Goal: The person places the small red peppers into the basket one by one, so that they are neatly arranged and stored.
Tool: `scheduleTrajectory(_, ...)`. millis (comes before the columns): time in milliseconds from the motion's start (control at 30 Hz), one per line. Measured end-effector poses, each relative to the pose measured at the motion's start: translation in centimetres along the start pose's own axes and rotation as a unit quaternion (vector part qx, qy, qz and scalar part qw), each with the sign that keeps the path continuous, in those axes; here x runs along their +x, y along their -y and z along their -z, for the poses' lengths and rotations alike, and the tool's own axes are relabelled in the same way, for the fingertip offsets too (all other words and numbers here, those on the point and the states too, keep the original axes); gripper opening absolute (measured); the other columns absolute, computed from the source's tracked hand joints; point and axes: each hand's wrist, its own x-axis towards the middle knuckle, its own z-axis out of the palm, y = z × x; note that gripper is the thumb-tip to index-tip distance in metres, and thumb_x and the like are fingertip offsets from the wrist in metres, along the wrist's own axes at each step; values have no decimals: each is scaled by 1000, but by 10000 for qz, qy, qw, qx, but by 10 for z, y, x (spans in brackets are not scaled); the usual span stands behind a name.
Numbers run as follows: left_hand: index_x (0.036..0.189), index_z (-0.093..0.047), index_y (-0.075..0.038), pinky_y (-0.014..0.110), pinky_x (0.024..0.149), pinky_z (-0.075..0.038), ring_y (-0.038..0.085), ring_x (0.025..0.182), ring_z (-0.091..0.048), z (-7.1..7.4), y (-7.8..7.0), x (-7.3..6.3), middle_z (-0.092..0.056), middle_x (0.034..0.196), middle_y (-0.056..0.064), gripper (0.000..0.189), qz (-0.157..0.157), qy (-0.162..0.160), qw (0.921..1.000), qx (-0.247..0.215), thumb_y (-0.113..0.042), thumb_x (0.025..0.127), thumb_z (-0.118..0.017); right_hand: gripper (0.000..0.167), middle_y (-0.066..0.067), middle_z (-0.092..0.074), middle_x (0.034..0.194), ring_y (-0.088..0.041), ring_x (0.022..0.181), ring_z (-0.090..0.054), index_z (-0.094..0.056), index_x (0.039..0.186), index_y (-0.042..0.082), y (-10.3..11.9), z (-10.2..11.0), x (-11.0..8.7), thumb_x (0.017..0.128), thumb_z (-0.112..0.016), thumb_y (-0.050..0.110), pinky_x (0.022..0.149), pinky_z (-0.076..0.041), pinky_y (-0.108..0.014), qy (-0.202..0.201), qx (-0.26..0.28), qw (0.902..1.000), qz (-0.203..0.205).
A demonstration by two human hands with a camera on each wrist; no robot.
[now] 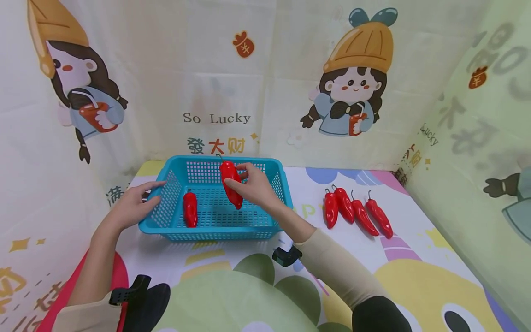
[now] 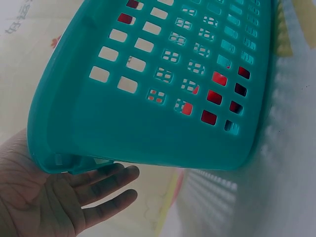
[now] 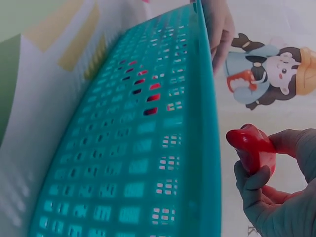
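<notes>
My right hand [image 1: 251, 183] holds a glossy red chili pepper [image 1: 230, 184] over the right half of a turquoise plastic basket [image 1: 224, 232]. Thumb and fingers grip the pepper's side; its stem points up and its tip down in the head view. The right wrist view shows the same pepper [image 3: 252, 148] end-on, above the rim. At the basket's left end, my left hand [image 1: 134, 203] holds the rim, thumb and index finger over it. Several other fingers [image 2: 111, 185] hang below the rim in the left wrist view. Another red chili pepper [image 1: 190, 210] lies inside the basket, toward its left.
Several red chili peppers [image 1: 357, 212] lie side by side on the patterned tablecloth [image 1: 298, 184], right of the basket. A cartoon-printed cloth wall [image 1: 282, 92] stands close behind the basket, with more cloth at both sides.
</notes>
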Motion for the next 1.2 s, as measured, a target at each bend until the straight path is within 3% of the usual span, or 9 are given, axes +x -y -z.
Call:
scheduleTrajectory(633,154,-39,2,53,79,-62,56,122,-49,1,1,0,-42,148,36,63,29,10,10000,10,-22,101,-62,60,-12,-66,118,-22,96,-66,-51,140,7,7,-30,14,92,-77,30,71,-61,-30,564,-148,9969,-520)
scheduleTrajectory(1200,155,-39,1,54,81,-62,56,123,-49,1,-1,-2,-42,149,35,63,10,-16,10000,-94,-21,101,-62,56,-11,-68,121,-21,98,-65,-47,147,13,18,-47,21,98,-70,27,70,-59,-24,711,-778,9944,112)
